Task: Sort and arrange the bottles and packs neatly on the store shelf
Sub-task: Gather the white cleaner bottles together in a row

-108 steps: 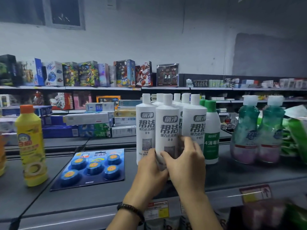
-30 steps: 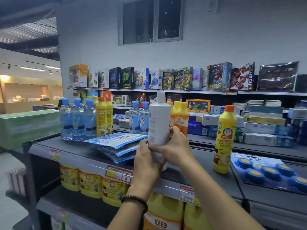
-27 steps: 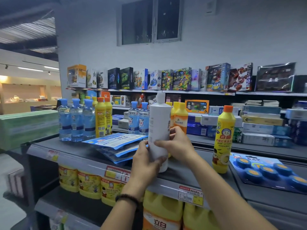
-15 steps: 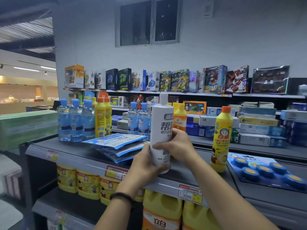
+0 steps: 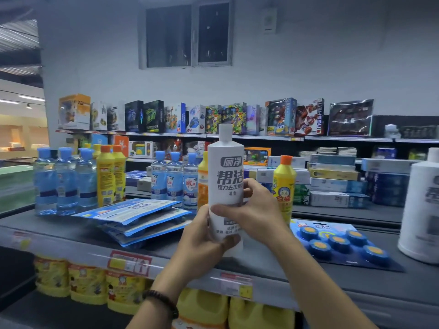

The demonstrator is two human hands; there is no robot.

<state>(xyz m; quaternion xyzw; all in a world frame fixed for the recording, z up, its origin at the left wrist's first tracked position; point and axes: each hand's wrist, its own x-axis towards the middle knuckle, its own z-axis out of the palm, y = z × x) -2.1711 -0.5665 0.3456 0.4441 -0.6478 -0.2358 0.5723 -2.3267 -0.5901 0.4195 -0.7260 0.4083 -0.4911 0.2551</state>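
Note:
A tall white cleaner bottle (image 5: 225, 172) stands upright at the front of the grey shelf (image 5: 78, 236), its printed label facing me. My left hand (image 5: 202, 241) wraps its lower part from the left. My right hand (image 5: 257, 210) grips its middle from the right. A stack of flat blue packs (image 5: 133, 216) lies just left of it. A blue blister pack of round blocks (image 5: 337, 243) lies to its right. A yellow bottle with an orange cap (image 5: 283, 186) stands behind my right hand.
Clear blue-capped bottles (image 5: 64, 181) and yellow bottles (image 5: 108, 174) stand at the shelf's left, more blue-capped ones (image 5: 174, 179) in the middle. Another white bottle (image 5: 420, 210) is at the right edge. Boxes fill the back shelves; yellow jugs (image 5: 204, 307) sit below.
Both hands carried the white bottle leftwards from the group of white bottles and turned it, so its label now faces me. The view has shifted slightly right.

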